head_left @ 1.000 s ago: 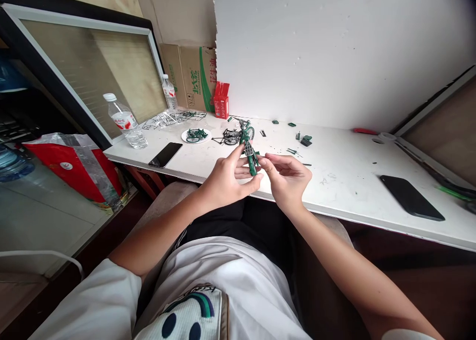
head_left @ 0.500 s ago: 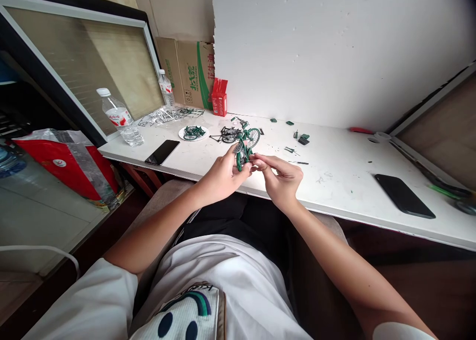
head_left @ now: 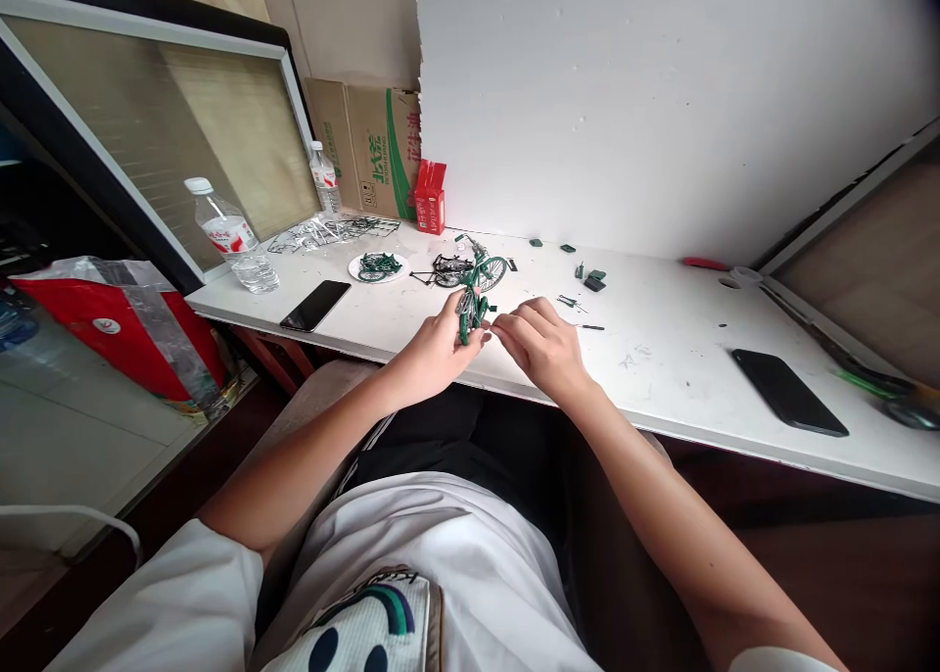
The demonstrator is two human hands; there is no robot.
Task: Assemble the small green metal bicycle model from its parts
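Observation:
A small green model bicycle (head_left: 481, 282) is tilted above the front edge of the white table, its wheels and handlebar pointing away from me. My left hand (head_left: 435, 347) is closed round its rear part, thumb and fingers on either side. Close by on the right, my right hand (head_left: 540, 347) has its thumb and forefinger pinched together beside the bicycle's lower end. Whatever lies between those fingertips is too small to make out. Behind the bicycle lies a black bicycle frame with wheels (head_left: 449, 270).
A white plate (head_left: 400, 269) bears green bicycle parts. Left of it are a phone (head_left: 315, 306) and a water bottle (head_left: 239, 246). Several green pieces (head_left: 593, 278) and a thin dark tool (head_left: 589, 327) lie to the right, with a black phone (head_left: 789, 391) farther off.
My right hand has turned, its knuckles now up, and its fingertips have drawn slightly away from the bicycle. The left hand keeps its hold. The view has shifted a little.

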